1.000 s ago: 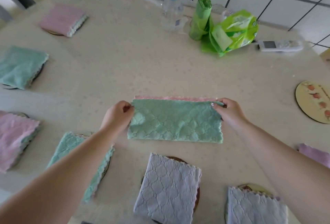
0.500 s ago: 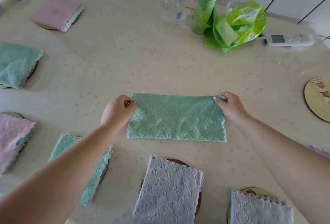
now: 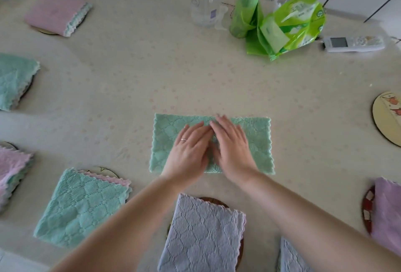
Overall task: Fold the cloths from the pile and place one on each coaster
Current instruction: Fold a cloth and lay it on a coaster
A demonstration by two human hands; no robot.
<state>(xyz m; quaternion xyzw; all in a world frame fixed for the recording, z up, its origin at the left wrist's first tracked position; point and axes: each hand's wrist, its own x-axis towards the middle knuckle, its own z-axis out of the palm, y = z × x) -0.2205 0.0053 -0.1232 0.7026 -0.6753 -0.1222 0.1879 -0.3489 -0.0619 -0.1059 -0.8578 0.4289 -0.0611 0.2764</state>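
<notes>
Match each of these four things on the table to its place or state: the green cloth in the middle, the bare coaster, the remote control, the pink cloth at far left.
Things:
1. green cloth
2. bare coaster
3. remote control
4. pink cloth

Places or states:
A. at the right edge, nothing on it
B. folded, resting on a coaster at far left
C. flat under both palms, left hand and right hand
D. beside the green packet, at far right

Pairs: 1-C, 2-A, 3-D, 4-B
</notes>
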